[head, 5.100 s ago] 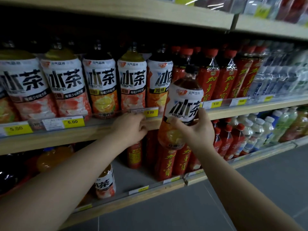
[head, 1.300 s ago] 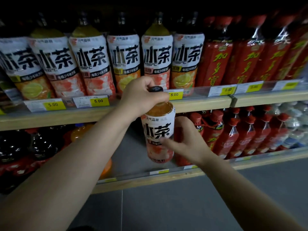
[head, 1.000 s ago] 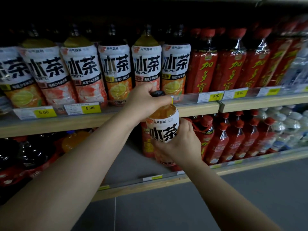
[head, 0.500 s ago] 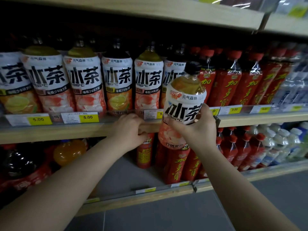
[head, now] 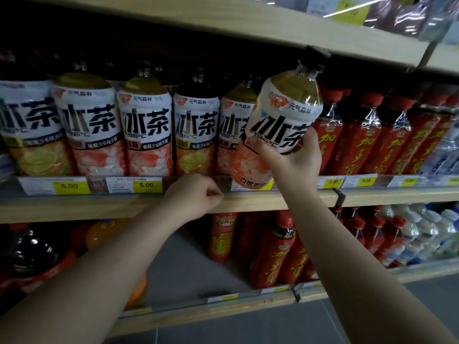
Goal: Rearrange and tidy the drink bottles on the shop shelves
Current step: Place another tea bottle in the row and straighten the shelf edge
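My right hand [head: 294, 157] grips a large peach tea bottle [head: 278, 120] with a white and pink label. The bottle is tilted, cap to the upper right, in front of the middle shelf [head: 248, 204] and just under the shelf board above. Its base hangs over the shelf's front rail. A row of similar white-labelled tea bottles [head: 146, 130] stands on that shelf to the left. My left hand [head: 193, 194] rests as a loose fist against the rail, holding nothing.
Red-labelled bottles [head: 372, 140] fill the middle shelf to the right. The lower shelf [head: 188, 266] holds red bottles [head: 275, 247], dark cola bottles [head: 32, 252], an orange drink and clear bottles [head: 427, 234] at right, with a bare gap in its middle. Yellow price tags [head: 146, 185] line the rail.
My right hand has lifted the peach tea bottle higher and tilted it toward the middle shelf. My left hand stayed at the rail and curled into a fist.
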`<state>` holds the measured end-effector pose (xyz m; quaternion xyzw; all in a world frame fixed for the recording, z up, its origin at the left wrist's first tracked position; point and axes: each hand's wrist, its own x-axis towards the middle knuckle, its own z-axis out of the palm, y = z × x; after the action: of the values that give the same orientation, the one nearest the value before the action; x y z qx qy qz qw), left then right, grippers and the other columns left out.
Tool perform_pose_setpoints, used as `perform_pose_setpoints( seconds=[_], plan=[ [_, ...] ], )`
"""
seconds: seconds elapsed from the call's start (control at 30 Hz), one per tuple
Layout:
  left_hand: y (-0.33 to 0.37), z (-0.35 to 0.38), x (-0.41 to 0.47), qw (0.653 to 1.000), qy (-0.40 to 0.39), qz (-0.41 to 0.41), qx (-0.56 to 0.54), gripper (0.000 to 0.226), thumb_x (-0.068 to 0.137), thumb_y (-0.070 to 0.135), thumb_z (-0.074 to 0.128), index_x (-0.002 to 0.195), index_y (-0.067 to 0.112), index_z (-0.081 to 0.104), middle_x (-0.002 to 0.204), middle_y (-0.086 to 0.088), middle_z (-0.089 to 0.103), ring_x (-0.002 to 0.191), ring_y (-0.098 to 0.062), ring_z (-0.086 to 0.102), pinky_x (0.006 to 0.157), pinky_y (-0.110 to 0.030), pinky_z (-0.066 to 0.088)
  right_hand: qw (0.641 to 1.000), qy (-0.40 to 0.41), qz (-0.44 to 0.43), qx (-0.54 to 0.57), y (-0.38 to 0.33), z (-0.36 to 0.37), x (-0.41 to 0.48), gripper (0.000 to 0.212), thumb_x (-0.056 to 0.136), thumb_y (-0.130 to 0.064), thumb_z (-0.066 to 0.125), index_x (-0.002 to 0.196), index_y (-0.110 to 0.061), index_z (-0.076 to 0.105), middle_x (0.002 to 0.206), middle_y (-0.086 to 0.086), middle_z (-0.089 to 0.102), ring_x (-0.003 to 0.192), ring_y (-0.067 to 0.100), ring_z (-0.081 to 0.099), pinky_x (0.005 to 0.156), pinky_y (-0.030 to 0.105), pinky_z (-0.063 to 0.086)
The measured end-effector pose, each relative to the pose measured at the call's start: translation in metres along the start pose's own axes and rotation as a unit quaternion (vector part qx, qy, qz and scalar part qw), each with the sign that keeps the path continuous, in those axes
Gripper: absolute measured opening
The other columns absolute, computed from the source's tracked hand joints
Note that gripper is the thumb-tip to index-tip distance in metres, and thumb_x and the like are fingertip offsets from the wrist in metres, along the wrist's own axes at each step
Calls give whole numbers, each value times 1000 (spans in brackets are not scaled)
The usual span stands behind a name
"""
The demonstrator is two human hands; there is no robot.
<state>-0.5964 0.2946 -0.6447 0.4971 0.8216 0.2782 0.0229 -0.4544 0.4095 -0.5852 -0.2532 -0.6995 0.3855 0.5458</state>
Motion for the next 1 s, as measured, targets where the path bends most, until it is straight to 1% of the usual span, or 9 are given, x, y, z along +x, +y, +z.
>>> perform_pose_setpoints(
  seconds=[0.1, 0.3, 0.4, 0.5, 0.6, 0.77, 0.9, 0.93, 1.0],
  plan=[
    [-3, 3, -3, 1000, 15, 6, -11, 15, 85, 41, 60, 89, 33, 72, 77, 24, 58, 73, 2, 52, 59, -21, 40, 1000, 1, -4, -8, 2, 12, 2, 49, 54, -52, 80, 90, -44, 48, 93, -18, 65, 88, -5, 62, 78, 38, 57],
    [-3, 7, -8, 999, 47, 19, -8, 16, 85, 39, 60, 91, 31, 72, 97, 14, 68, 90, -8, 61, 75, -30, 49, 1000, -7, -27, -7, 6, 44, 12, 64, 58, -46, 82, 111, -23, 54, 104, -5, 65, 97, 8, 63, 80, 39, 56],
    [-4, 10, -10, 997, 67, 28, -11, 16, 84, 37, 61, 91, 29, 72, 96, 11, 68, 91, -9, 60, 76, -30, 48, 998, -15, -50, -26, 14, 55, 12, 62, 60, -43, 83, 110, -26, 53, 101, -17, 62, 97, 2, 60, 77, 29, 54],
    [-5, 13, -13, 995, 88, 43, -15, 17, 84, 37, 60, 90, 28, 72, 93, 12, 68, 88, -8, 60, 73, -31, 49, 997, -20, -38, -60, 26, 60, 6, 75, 61, -49, 82, 123, -33, 42, 101, -27, 59, 93, -8, 56, 70, 14, 46],
    [-6, 18, -17, 991, 116, 58, -18, 17, 85, 35, 60, 90, 25, 74, 91, 11, 67, 86, -8, 60, 70, -29, 49, 996, -14, -30, -84, 33, 63, 2, 81, 64, -49, 81, 129, -27, 37, 95, -28, 56, 86, -3, 56, 64, 18, 44],
    [-5, 22, -19, 987, 145, 66, -18, 15, 84, 32, 63, 87, 22, 73, 88, 9, 68, 84, -11, 62, 67, -32, 51, 990, 1, -72, -121, 35, 68, 1, 89, 69, -44, 81, 139, -11, 39, 127, 4, 43, 115, 17, 46, 79, 24, 40],
    [-4, 22, -21, 985, 159, 72, -11, 14, 83, 31, 63, 86, 22, 73, 88, 8, 68, 85, -12, 62, 64, -31, 50, 989, -26, -54, -134, 38, 68, 6, 93, 75, -46, 75, 147, -14, 28, 137, 7, 40, 117, 9, 40, 70, 3, 32],
    [-4, 23, -22, 984, 160, 73, -8, 15, 83, 31, 62, 86, 22, 73, 87, 8, 68, 85, -13, 62, 64, -31, 49, 989, -26, -52, -137, 38, 68, 7, 93, 75, -47, 75, 147, -15, 27, 138, 7, 41, 118, 8, 39, 71, 2, 32],
    [-4, 24, -21, 984, 160, 73, -8, 15, 83, 31, 63, 86, 21, 73, 87, 7, 67, 85, -15, 62, 64, -32, 50, 985, -19, -62, -161, 38, 70, 4, 91, 78, -47, 73, 147, -11, 25, 139, 10, 42, 123, 16, 40, 82, 14, 34]
  ],
)
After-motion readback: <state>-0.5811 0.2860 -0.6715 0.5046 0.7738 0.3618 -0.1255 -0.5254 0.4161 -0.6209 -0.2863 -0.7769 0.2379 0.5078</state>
